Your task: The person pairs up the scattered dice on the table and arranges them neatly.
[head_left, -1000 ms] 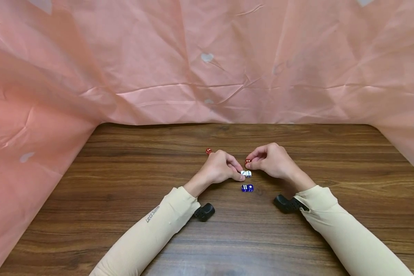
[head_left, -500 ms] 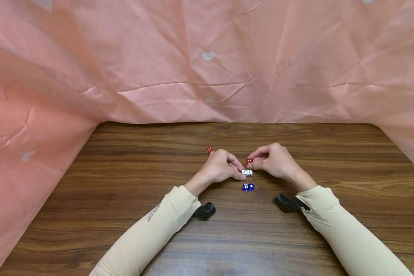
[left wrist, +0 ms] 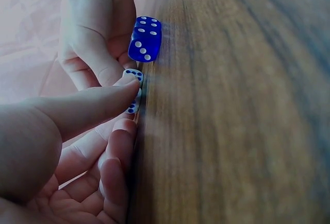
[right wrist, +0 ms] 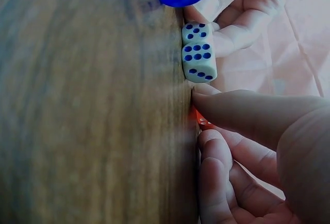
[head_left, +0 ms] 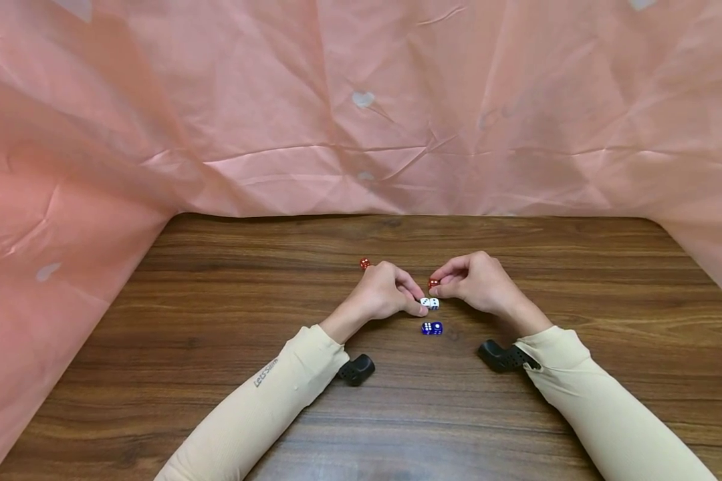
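My left hand [head_left: 385, 292] pinches the left one of two white dice [head_left: 434, 304], which sit side by side on the table. In the left wrist view its thumb lies across a white die [left wrist: 133, 73] and covers part of it. Just behind the white pair, my right hand [head_left: 480, 284] pinches a red die [head_left: 434, 282] between thumb and fingers. Most of that red die [right wrist: 204, 120] is hidden in the right wrist view. Nearer to me lies a touching pair of blue dice [head_left: 431, 328]. Another red die [head_left: 364, 263] sits beyond my left hand.
The dice stand on a brown wood-grain table [head_left: 228, 300]. A pink cloth [head_left: 265, 107] hangs along its back and both sides. Black wrist devices [head_left: 357, 369] stick out below both cream sleeves [head_left: 265, 394], close to the tabletop.
Both hands keep nearly the same place and hold on the dice. The whole head view shifts only slightly; no die visibly moves on the table.
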`<action>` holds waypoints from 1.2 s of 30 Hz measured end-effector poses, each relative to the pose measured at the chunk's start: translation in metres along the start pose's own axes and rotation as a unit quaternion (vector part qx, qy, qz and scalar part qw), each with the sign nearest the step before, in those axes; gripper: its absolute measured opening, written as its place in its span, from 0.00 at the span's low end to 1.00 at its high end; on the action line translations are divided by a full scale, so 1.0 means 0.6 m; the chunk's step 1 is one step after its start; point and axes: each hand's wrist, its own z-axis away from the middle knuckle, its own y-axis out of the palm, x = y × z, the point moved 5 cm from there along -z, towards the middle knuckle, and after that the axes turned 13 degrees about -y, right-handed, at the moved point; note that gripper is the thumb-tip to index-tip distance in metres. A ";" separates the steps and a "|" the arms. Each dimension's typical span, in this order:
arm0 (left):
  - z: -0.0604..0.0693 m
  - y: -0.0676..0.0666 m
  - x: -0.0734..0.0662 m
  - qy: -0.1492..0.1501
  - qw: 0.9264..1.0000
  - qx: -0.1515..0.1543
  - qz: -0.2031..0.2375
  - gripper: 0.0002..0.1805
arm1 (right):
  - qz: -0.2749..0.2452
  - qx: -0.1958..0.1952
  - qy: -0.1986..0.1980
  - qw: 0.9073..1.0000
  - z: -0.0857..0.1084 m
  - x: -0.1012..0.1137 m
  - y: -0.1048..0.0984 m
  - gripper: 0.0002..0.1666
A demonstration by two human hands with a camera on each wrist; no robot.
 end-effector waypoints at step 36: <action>0.001 -0.031 -0.004 -0.001 1.000 -0.019 0.005 0.08 | -0.010 0.000 -0.004 1.000 0.002 0.000 0.001 0.13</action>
